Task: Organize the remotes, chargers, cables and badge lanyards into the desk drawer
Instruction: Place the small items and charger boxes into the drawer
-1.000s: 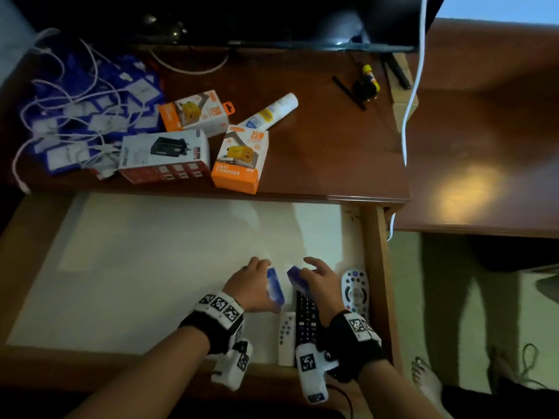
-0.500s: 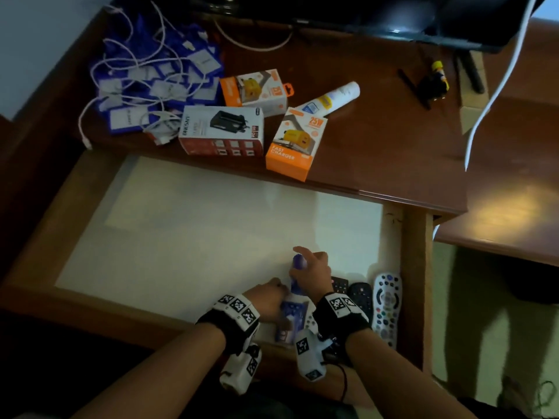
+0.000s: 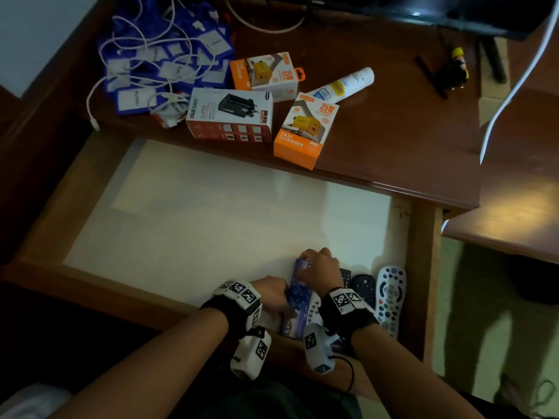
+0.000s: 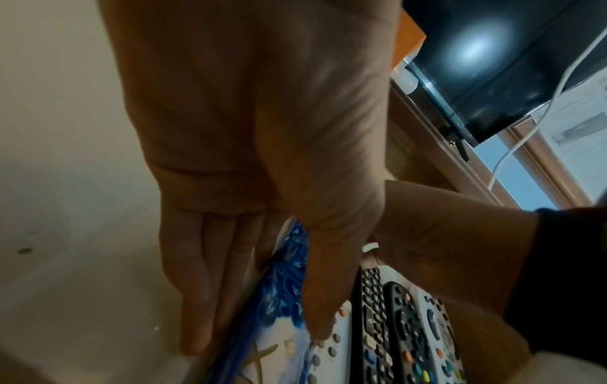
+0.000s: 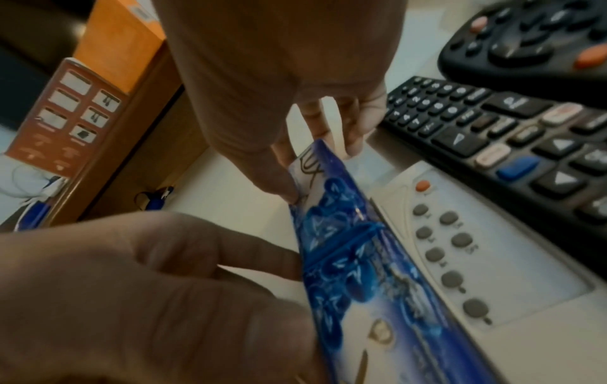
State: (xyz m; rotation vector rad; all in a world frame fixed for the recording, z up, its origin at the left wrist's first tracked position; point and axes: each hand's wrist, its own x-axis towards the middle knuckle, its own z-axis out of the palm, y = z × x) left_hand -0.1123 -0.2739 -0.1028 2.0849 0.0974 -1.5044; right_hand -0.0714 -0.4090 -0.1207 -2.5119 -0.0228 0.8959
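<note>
**Blue remote set on edge beside the row in the drawer**

We see the drawer (image 3: 90,207) pulled open below the desk (image 3: 393,131). A second ago our two hands held the blue patterned remote (image 3: 298,290) flat and apart at its ends; now it stands on its long edge, pressed against the white remote (image 5: 459,246) at the drawer's 5 o'clock corner. We judge that it is being squeezed into the row of remotes. Still on the desk, toward 11 o'clock, lie the badge lanyards (image 3: 169,55) tangled with white cables (image 3: 99,95); the three charger boxes (image 3: 230,114) sit at 12 o'clock, so most of the sorting remains. Our left hand (image 3: 272,294) lays nearly straight fingers along the remote's outer face, thumb on the other side. Our right hand (image 3: 320,267) pinches the remote's far tip between curled fingertips (image 5: 289,192).
</note>
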